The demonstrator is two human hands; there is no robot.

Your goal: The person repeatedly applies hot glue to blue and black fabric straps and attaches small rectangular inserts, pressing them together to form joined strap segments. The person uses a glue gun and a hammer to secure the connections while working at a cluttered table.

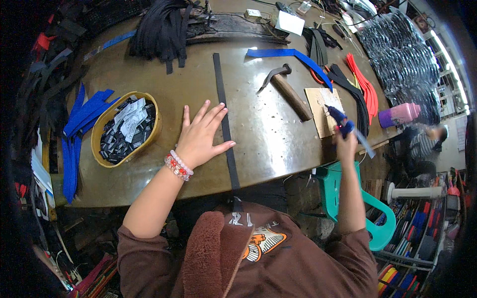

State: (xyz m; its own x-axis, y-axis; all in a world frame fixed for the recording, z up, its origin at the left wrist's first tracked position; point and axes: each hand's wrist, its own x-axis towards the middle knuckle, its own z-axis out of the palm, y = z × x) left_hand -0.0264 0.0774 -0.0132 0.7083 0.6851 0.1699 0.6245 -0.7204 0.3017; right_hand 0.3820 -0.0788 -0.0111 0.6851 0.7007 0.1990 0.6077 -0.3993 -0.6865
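A long black webbing strap (218,79) runs across the table from far to near, its near end reaching my lap. My left hand (198,139) lies flat with fingers spread, its fingertips on the strap. In my right hand (347,147) is a blue hot glue gun (340,116), with a pale glue stick out of its back. The gun's nozzle is over a piece of cardboard (317,107) at the table's right side. Between strap and cardboard lies a hammer (293,97) with a wooden handle. Beyond it stretches a bent blue strap (293,53).
At left stands a yellow basket (158,126) of small black pieces and white labels, beside blue straps (72,144). Black straps (161,32) are heaped at the back. Right lie red straps (365,92) and a pink-purple bottle (400,115). A green stool (328,186) stands below the edge.
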